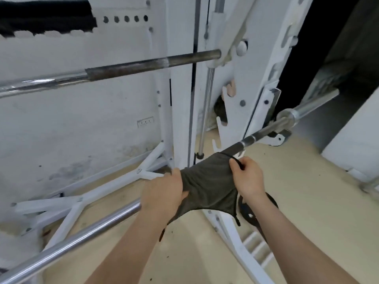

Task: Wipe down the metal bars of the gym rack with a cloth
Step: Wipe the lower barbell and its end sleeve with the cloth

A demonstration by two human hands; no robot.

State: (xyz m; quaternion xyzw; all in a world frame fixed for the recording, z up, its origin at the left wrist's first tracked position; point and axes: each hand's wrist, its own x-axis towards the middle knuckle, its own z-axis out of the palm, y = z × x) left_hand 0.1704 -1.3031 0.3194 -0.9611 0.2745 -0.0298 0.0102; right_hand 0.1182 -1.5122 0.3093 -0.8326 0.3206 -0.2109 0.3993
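over the lower bar (78, 238) of the white rack (180, 99), a grey cloth (207, 185) lies draped; left hand (164, 191) and right hand (248, 177) each clench an edge, fingers curled tight.

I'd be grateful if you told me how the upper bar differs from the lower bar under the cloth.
The upper bar is bare; the lower bar carries the cloth, gripped by the left hand and right hand. The upper bar runs nearly level in view; the lower bar slants up rightward. Both show shiny and dark stretches.
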